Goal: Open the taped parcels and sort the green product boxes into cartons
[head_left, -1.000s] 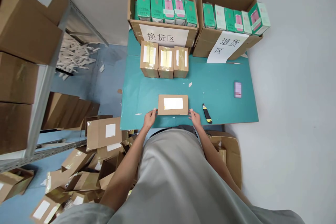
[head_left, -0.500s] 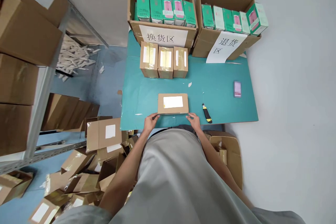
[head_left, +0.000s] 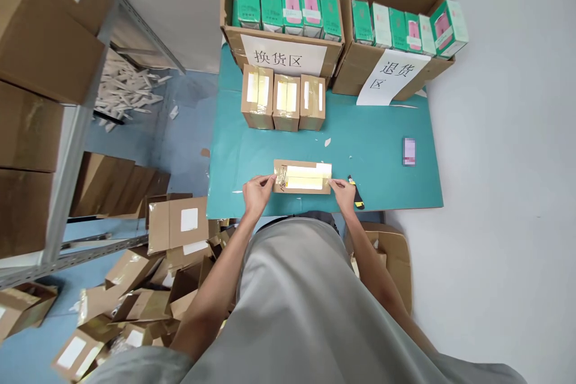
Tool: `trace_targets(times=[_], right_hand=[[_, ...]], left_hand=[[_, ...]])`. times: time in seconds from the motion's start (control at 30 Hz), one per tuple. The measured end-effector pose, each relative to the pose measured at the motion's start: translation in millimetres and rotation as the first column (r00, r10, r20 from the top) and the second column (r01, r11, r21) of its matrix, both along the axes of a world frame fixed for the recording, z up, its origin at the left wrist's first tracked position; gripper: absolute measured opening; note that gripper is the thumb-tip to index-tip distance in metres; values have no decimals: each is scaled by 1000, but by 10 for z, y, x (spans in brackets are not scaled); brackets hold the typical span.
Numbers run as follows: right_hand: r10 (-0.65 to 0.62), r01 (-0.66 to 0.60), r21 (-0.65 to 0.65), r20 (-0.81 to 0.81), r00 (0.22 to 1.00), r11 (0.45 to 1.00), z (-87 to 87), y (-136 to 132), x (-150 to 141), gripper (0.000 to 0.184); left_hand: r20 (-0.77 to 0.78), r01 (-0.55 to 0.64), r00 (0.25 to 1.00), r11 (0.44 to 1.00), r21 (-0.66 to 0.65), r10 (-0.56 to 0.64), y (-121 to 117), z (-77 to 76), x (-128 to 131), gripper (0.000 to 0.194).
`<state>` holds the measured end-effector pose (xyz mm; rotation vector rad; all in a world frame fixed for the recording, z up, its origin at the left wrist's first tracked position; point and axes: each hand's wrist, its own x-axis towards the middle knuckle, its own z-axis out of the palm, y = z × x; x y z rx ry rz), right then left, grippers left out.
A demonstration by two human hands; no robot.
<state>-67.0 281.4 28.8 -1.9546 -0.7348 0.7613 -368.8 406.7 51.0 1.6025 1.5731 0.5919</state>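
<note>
A small cardboard box is at the front middle of the teal table, its taped, labelled face turned up. My left hand pinches the box's left end between thumb and fingers. At the opposite end, my right hand grips the right edge the same way. Just beside the right hand lies a black and yellow utility knife, partly covered by the fingers. Whether the box rests on the table or is slightly lifted, I cannot tell.
Three taped cartons stand in a row behind. Two large boxes, a left one and a right one, hold green packages. A phone lies at right. Shelving and a heap of opened cartons occupy the left.
The box has been turned over, from a plain face with a white label to a taped, yellowish-labelled face. Both hands moved up from its front corners to its two ends.
</note>
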Motion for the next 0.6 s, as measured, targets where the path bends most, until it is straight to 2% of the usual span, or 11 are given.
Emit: trace_targets(times=[0.2,0.43,0.53,0.6], right_hand=[[33,-28,-126,36,999,992,-78,-16,-56,39],[98,-96,-63,32,995,993,-172,-236,81,51],[97,-97,-97,-7,995,991,-281,-411,96,55],[125,-134,-140,-69,990,981,-360,-499,52,57]], left_hand=[[-98,2,995,990,-140,-16,-23,-211,-9,39],[28,60,998,983,-172,-56,-61,-571,-247,45],[40,50,998,971,-233,-41,-177,-750,-322,37],[60,64,997,961,-271,-50,-269,-836,-327,43]])
